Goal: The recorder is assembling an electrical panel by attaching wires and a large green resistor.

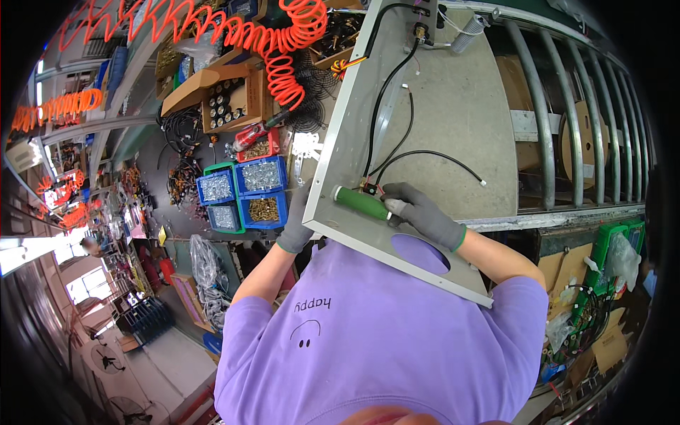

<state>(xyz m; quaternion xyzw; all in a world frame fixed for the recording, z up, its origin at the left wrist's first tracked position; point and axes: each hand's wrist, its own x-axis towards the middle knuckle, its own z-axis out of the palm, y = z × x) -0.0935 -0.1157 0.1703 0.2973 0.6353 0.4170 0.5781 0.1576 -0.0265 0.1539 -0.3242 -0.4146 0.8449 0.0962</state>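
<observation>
Currently I see the green cylinder (361,203) on the grey metal panel (368,231), the right hand (429,218) curling its fingers at the right end, pinch unclear; the left hand (296,225) meets the panel's left edge, fingers mostly hidden

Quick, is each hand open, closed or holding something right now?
Left hand: at the grey metal housing, fingers partly hidden; grip unclear.
Right hand: curled at one end of the green cylinder; grip unclear.

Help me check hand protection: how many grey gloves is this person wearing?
2: one on the left hand, partly hidden behind the metal panel; one on the right hand, by the green cylinder.
</observation>
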